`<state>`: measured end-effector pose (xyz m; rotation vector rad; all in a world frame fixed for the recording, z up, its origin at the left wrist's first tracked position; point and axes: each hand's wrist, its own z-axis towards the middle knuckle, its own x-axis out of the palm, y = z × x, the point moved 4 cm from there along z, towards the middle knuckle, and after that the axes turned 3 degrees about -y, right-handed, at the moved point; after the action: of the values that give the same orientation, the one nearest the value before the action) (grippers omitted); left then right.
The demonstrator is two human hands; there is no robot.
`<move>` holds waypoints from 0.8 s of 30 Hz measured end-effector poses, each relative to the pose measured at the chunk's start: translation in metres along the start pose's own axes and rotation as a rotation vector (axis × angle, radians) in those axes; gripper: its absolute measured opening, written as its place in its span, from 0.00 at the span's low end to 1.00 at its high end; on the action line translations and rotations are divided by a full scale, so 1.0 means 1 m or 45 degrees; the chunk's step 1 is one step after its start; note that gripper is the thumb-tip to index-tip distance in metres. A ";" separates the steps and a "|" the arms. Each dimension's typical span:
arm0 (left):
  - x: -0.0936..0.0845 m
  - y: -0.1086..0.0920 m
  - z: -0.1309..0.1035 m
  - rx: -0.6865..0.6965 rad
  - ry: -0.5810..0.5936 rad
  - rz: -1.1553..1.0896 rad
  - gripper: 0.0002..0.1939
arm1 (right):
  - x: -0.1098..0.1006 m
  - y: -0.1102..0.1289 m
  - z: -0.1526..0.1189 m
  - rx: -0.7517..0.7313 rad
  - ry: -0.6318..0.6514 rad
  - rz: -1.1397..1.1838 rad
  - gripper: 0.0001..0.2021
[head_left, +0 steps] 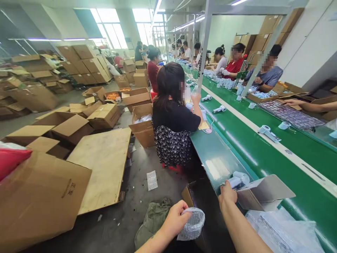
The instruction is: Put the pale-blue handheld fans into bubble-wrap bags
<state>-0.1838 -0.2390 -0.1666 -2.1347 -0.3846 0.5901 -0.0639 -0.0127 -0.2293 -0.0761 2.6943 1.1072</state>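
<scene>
My left hand [177, 218] pinches the rim of a clear bubble-wrap bag [193, 228], whose mouth gapes upward. It hangs in front of the bench, near my lap. My right hand [228, 194] is closed round the near end of a white handheld appliance [240, 178] with a round cylindrical head, at the edge of the green workbench [223, 154]. Some of the fingers are hidden behind the appliance. Just right of that hand stands a small cardboard box [263, 193] with a raised flap. Clear plastic bags [286, 228] lie beside the box.
A green conveyor belt [237, 137] carries several white appliances [270, 133] along the bench. A co-worker in black [173, 116] sits ahead; others work across the belt. Large cartons [39, 196] and a wooden board [102, 161] occupy the left. Dark green cloth [152, 225] lies below.
</scene>
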 end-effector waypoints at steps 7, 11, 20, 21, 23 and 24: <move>-0.006 -0.008 0.031 -0.004 -0.241 -0.116 0.13 | -0.044 -0.028 -0.076 0.228 0.653 0.567 0.18; -0.005 -0.026 0.037 -0.031 -0.513 -0.334 0.18 | -0.082 -0.068 -0.115 0.412 1.405 0.195 0.44; 0.033 -0.105 -0.037 0.258 -0.251 -0.358 0.18 | -0.110 -0.043 -0.158 0.115 1.669 -0.174 0.30; 0.027 -0.112 -0.041 0.319 -0.292 -0.293 0.16 | -0.115 -0.030 -0.164 0.027 1.701 -0.194 0.26; 0.016 -0.125 -0.046 0.470 -0.341 -0.107 0.11 | -0.126 -0.007 -0.176 -0.170 1.766 -0.182 0.19; 0.013 -0.132 -0.047 0.555 -0.317 0.025 0.08 | -0.131 0.001 -0.179 -0.243 1.774 -0.160 0.17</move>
<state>-0.1554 -0.1882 -0.0389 -1.6555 -0.3342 0.8693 0.0296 -0.1425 -0.0752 -1.5365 3.4905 1.6317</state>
